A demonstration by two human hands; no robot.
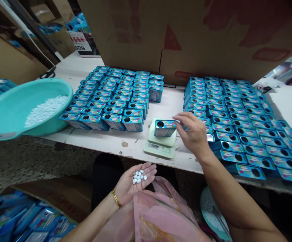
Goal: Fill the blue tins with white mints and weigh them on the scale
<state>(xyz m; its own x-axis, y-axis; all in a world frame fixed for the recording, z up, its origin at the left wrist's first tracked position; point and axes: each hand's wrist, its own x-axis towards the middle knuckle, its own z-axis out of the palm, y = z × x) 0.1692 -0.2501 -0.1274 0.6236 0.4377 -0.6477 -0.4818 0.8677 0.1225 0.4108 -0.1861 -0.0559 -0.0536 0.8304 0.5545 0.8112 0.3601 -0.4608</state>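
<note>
My left hand (133, 179) is palm up above my lap, with several small white candies (139, 176) resting on the flat palm and its fingers stretched out. My right hand (191, 131) has its thumb and fingers closed at the right end of a blue candy tin (164, 132). That tin stands on the pale green kitchen scale (159, 153), its round dark opening facing up. On the scale the display is too small to read. Left of the tins, a turquoise basin (15, 101) holds a heap of white candies (46, 110).
Rows of blue tins (113, 101) stand left of the scale, and more rows (236, 124) fill the right side. A large cardboard box (141, 37) walls off the back. Below left, a carton holds blue packages (42, 220). A smaller bowl (212, 215) sits low on the right.
</note>
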